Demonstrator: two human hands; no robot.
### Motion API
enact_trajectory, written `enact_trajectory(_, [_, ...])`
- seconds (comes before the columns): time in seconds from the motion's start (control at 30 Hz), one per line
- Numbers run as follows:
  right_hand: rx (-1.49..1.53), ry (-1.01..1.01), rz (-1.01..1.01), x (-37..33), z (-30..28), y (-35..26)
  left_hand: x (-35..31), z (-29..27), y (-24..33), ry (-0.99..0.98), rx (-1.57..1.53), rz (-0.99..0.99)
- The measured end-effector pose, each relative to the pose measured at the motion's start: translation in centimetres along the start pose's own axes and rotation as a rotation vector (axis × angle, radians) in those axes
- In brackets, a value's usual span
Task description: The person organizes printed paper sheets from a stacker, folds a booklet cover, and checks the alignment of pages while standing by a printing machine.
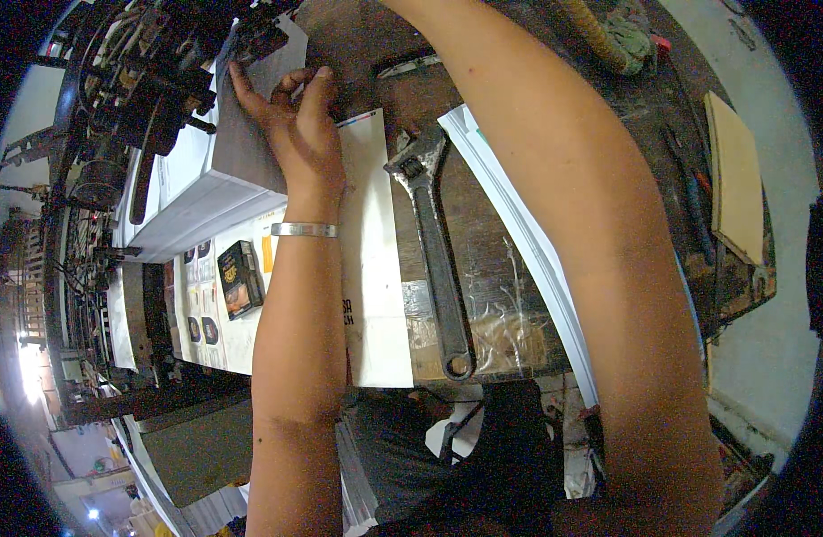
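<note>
My left hand (302, 134), with a metal bracelet at the wrist, is raised against the side of a tall stack of paper (250, 148). Its index finger stretches up along the stack, the thumb stands apart, and the other fingers are bent; nothing shows in its grasp. My right forearm (599, 179) crosses the right half of the view and leaves at the top edge, so the right hand is out of sight. Between both arms an adjustable wrench (436, 255) lies on the dark wooden table (501, 277). White printed sheets (371, 286) lie under my left arm.
A dark machine (116, 98) with rods and rollers stands at the left, close to the stack. A small dark box (239, 279) rests on the printed sheets. More paper (528, 233) lies under my right arm. A pale board (733, 179) and hand tools (693, 201) sit at the right edge.
</note>
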State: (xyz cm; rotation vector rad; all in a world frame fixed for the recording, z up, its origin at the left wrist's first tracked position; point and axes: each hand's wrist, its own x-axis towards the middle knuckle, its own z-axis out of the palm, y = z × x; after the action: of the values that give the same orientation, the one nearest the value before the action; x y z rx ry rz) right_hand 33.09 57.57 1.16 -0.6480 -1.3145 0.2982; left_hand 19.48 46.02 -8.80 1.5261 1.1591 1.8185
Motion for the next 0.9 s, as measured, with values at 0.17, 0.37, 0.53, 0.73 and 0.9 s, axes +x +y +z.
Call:
enact_trajectory(0.17, [-0.026, 0.007, 0.013, -0.14, 0.21, -0.11, -0.03, -0.09, -0.08, 0.057, -0.071, -0.016])
enact_trajectory(0.37, [-0.045, 0.011, 0.009, -0.22, -0.11, 0.48, -0.14, 0.21, -0.43, 0.054, -0.056, -0.057])
enact_trajectory(0.53, [-0.027, 0.022, 0.009, 0.09, 0.27, 0.08, 0.01, -0.04, 0.01, 0.059, -0.048, -0.071])
enact_trajectory(0.73, [-0.020, 0.040, 0.006, 0.21, 0.19, 0.34, -0.08, 0.37, -0.15, 0.063, -0.064, -0.069])
enact_trajectory(0.9, [-0.003, 0.038, 0.012, 0.09, 0.08, -0.07, -0.06, 0.13, -0.31, 0.063, -0.069, -0.070])
